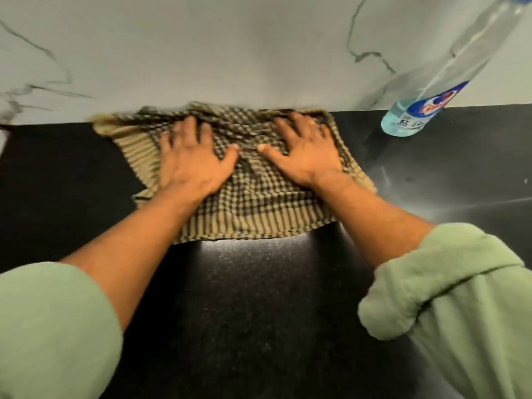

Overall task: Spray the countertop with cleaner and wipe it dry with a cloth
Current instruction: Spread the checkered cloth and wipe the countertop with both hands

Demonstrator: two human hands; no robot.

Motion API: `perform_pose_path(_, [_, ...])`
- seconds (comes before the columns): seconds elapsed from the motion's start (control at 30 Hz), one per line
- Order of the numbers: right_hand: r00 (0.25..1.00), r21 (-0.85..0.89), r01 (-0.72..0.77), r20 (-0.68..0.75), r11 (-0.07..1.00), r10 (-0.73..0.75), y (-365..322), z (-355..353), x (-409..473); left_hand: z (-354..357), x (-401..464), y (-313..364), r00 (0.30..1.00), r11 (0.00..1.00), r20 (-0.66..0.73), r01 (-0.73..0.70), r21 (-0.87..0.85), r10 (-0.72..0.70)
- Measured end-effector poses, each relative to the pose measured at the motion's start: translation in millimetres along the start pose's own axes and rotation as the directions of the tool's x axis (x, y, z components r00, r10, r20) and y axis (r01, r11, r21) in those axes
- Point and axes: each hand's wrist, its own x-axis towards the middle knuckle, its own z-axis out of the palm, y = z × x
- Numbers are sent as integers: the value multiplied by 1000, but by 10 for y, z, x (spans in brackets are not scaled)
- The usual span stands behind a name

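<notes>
Pressing flat with fingers spread, the left hand (191, 162) and right hand (305, 156) hold a checked cloth (253, 203) against the black worktop (259, 312) at the wall, the cleaner bottle (417, 110) standing near its right.

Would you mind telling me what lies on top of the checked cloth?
Both hands, left hand and right hand, press flat on the checked cloth. The countertop beneath it is covered.

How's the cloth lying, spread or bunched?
Mostly spread: the checked cloth lies flat on the black countertop under both hands, with only its far edge rumpled against the wall.
</notes>
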Motion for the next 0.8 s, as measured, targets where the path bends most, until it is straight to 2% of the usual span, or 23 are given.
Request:
perform_pose_path(0.07, [996,1,-88,0,996,88,393,-75,-30,1,15,428,997,996,-3,-84,-27,83])
perform_pose_path(0.17, [995,-19,-97,11,995,98,659,-131,-31,-18,55,779,997,997,-6,-77,-27,77])
perform_pose_path(0.43, [990,-26,-135,33,991,136,704,-141,-347,80,-98,758,980,980,46,-194,46,191])
perform_pose_path(0.63, [995,-18,-98,33,995,98,715,-77,-1427,163,-990,772,965,966,40,-260,-6,260])
perform_pose_path(0.8, [991,-9,-136,-4,991,135,641,59,-2564,198,-1978,783,936,938,57,-346,-32,347])
